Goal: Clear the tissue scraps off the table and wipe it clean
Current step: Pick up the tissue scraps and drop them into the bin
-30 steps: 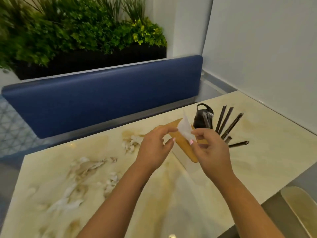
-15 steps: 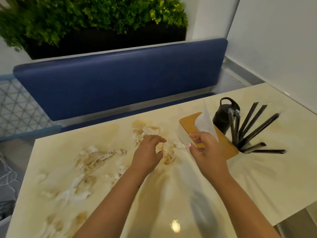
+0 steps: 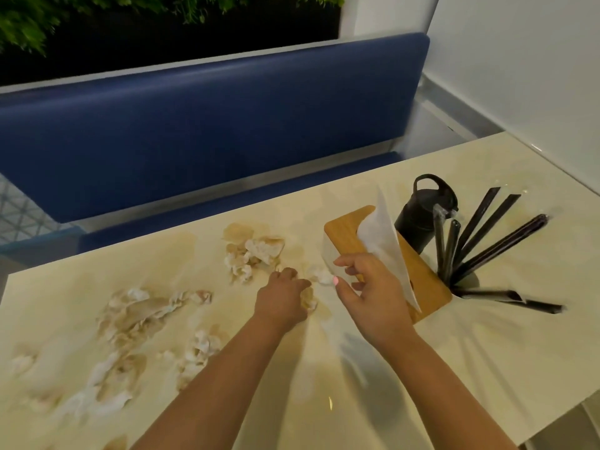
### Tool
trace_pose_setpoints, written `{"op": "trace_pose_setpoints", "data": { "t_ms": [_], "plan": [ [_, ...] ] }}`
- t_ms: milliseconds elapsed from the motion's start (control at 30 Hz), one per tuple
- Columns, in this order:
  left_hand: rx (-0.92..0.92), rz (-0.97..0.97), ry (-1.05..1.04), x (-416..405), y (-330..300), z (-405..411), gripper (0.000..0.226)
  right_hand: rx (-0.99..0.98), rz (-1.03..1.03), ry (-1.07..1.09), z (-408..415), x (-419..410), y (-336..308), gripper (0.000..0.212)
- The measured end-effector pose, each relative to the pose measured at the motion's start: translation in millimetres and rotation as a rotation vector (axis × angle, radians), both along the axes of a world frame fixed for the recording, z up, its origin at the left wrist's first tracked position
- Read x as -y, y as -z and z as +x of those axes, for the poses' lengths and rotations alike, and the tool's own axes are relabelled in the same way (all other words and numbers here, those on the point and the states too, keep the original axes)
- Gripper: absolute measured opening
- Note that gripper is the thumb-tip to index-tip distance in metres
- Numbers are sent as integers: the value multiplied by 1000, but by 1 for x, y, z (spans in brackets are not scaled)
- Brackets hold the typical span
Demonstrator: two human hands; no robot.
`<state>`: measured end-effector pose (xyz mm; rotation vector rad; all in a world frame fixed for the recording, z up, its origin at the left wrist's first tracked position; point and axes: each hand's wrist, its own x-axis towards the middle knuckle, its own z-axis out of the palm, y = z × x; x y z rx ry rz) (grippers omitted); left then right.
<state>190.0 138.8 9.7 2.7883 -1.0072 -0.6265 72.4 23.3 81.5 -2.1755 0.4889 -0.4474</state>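
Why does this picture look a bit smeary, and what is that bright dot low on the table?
Head view: the tissue scraps at left are motion-blurred; the dot is lamp glare on the glossy table; the hands cast fanned shadows; the bench back bows, wide-angle distortion.

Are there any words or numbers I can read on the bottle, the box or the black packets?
No words or numbers can be read anywhere.
Bottle: plain black, no label showing.
Wooden box: plain lid, no print.
Black packets: no print to be made out; too blurred.
Tissue held by the right hand: blank white.
Scraps on the table: no writing.
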Motion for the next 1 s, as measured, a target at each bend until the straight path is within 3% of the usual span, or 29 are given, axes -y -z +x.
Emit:
{"op": "trace_pose_setpoints", "data": {
  "t_ms": [133,400,800,1000],
  "plan": [
    [23,-38,-13,3,8,4,36,-13,-23,-25,6,0,8,23],
    [3,-238,-109,-7,5,11,28,-148,-75,-57,23,-2,21,21],
    [67,-572,-281,-58,-27,6,18,-548,-453,-222,75,-2,78,51],
    [88,-637,-314,-73,-38,4,18,-651,-613,-234,80,-2,96,40]
  ]
}}
